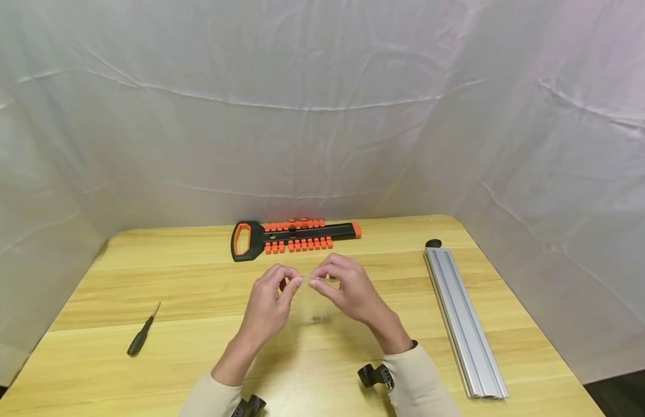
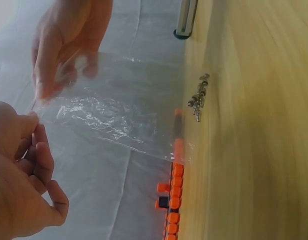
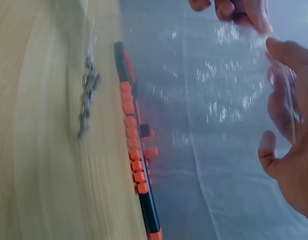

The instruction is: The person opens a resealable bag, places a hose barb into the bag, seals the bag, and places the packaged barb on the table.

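A clear plastic bag (image 2: pixel 119 112) hangs above the table between my hands, with several small metal screws or similar fasteners (image 2: pixel 199 97) gathered at its bottom. My left hand (image 1: pixel 267 302) pinches the bag's top edge between thumb and fingertips. Close beside it, my right hand (image 1: pixel 355 289) pinches the same edge, thumb against index finger. The two sets of fingertips nearly meet. In the right wrist view the fasteners (image 3: pixel 88 97) are blurred, so their exact kind is unclear.
Behind the hands lies a black and orange handled rack (image 1: pixel 301 234) with rows of orange clips. A dark-handled screwdriver (image 1: pixel 140 339) lies at left. At right is a long grooved aluminium profile (image 1: pixel 463 321), a black round piece (image 1: pixel 433 243) at its far end. Pale curtains (image 1: pixel 301 145) enclose the table.
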`<act>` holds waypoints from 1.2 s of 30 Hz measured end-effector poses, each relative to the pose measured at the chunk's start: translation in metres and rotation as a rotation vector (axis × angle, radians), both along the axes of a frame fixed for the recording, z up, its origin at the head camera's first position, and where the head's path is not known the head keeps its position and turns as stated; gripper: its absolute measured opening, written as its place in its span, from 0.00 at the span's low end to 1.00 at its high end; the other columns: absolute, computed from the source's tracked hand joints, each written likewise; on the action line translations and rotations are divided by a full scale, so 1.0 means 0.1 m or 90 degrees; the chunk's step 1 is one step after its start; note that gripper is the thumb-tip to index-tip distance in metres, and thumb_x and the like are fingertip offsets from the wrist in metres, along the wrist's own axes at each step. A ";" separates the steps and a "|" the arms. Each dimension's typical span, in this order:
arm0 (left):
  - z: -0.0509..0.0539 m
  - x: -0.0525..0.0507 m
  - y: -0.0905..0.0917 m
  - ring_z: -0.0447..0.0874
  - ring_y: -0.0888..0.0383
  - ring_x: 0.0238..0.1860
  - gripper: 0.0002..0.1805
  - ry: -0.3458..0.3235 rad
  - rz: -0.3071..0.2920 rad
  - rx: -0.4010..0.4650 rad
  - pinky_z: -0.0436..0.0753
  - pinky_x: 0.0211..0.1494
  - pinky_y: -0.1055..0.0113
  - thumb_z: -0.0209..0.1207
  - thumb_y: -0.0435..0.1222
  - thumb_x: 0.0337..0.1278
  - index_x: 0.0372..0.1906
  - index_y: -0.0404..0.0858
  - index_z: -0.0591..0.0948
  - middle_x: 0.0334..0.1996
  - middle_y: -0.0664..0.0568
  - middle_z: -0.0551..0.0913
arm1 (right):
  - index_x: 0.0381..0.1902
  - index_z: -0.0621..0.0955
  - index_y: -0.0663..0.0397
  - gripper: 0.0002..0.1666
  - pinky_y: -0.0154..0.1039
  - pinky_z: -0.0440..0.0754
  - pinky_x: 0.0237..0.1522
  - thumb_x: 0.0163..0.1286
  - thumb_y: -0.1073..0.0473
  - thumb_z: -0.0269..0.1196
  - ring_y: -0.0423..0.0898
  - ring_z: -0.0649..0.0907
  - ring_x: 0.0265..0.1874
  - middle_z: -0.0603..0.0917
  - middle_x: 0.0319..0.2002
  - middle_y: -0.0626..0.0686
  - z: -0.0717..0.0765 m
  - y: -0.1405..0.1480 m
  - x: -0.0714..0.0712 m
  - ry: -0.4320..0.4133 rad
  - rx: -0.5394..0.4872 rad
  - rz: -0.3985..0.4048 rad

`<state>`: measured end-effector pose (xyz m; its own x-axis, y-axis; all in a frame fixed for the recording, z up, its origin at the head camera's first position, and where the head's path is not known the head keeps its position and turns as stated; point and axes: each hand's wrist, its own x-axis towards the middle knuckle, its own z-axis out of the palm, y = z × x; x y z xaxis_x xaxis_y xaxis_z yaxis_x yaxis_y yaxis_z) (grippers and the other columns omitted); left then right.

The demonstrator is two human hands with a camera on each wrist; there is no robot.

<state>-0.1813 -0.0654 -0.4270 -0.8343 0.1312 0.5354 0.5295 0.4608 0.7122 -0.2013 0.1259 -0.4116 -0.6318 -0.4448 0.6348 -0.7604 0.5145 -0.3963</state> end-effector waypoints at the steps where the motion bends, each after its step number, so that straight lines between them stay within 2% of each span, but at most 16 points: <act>1: 0.00 0.00 0.01 0.69 0.64 0.28 0.04 0.003 -0.001 -0.001 0.70 0.29 0.73 0.58 0.36 0.64 0.35 0.41 0.81 0.29 0.56 0.79 | 0.34 0.86 0.49 0.04 0.33 0.76 0.38 0.65 0.56 0.65 0.36 0.78 0.32 0.82 0.32 0.43 0.00 -0.01 0.00 0.000 0.006 -0.003; 4: 0.00 0.01 0.02 0.69 0.64 0.28 0.05 0.006 -0.002 -0.002 0.70 0.29 0.73 0.58 0.37 0.64 0.35 0.41 0.81 0.29 0.56 0.79 | 0.34 0.86 0.49 0.04 0.34 0.77 0.38 0.66 0.57 0.65 0.36 0.78 0.32 0.82 0.32 0.43 0.01 -0.03 0.01 0.009 0.014 -0.006; 10: -0.02 0.01 0.03 0.69 0.65 0.27 0.05 0.001 0.001 -0.003 0.70 0.28 0.73 0.59 0.37 0.64 0.34 0.41 0.81 0.29 0.56 0.79 | 0.33 0.86 0.50 0.04 0.33 0.76 0.30 0.64 0.57 0.67 0.35 0.76 0.28 0.81 0.32 0.43 0.00 -0.04 0.01 0.021 0.006 0.000; 20: -0.04 0.00 0.03 0.68 0.66 0.27 0.05 0.011 0.013 -0.034 0.69 0.34 0.70 0.59 0.38 0.64 0.34 0.42 0.82 0.28 0.57 0.79 | 0.34 0.86 0.48 0.04 0.32 0.74 0.35 0.64 0.56 0.66 0.34 0.76 0.28 0.81 0.31 0.42 -0.01 0.00 0.03 -0.004 0.034 -0.029; 24: -0.05 0.00 -0.02 0.68 0.65 0.26 0.04 0.014 0.014 -0.025 0.70 0.31 0.71 0.59 0.36 0.63 0.33 0.42 0.81 0.28 0.57 0.78 | 0.34 0.86 0.47 0.04 0.33 0.75 0.36 0.64 0.55 0.66 0.33 0.76 0.29 0.81 0.31 0.41 -0.01 0.06 0.04 -0.023 0.032 -0.038; 28: -0.05 0.01 -0.07 0.69 0.62 0.27 0.04 -0.013 0.010 -0.012 0.70 0.29 0.72 0.58 0.37 0.65 0.34 0.42 0.80 0.28 0.57 0.78 | 0.34 0.86 0.46 0.04 0.33 0.77 0.34 0.65 0.55 0.66 0.34 0.77 0.31 0.82 0.31 0.41 -0.02 0.14 0.04 -0.050 0.009 -0.036; 36: -0.02 0.05 -0.19 0.71 0.60 0.30 0.04 -0.086 0.006 0.027 0.73 0.35 0.70 0.57 0.34 0.66 0.34 0.41 0.79 0.28 0.56 0.78 | 0.35 0.86 0.45 0.04 0.31 0.75 0.30 0.67 0.57 0.64 0.35 0.75 0.28 0.83 0.31 0.41 -0.03 0.29 0.08 -0.110 -0.037 -0.025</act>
<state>-0.1760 -0.0843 -0.4292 -0.9002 0.1024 0.4232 0.4234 0.4326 0.7959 -0.1933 0.1546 -0.4149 -0.7500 -0.3833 0.5390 -0.6580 0.5154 -0.5491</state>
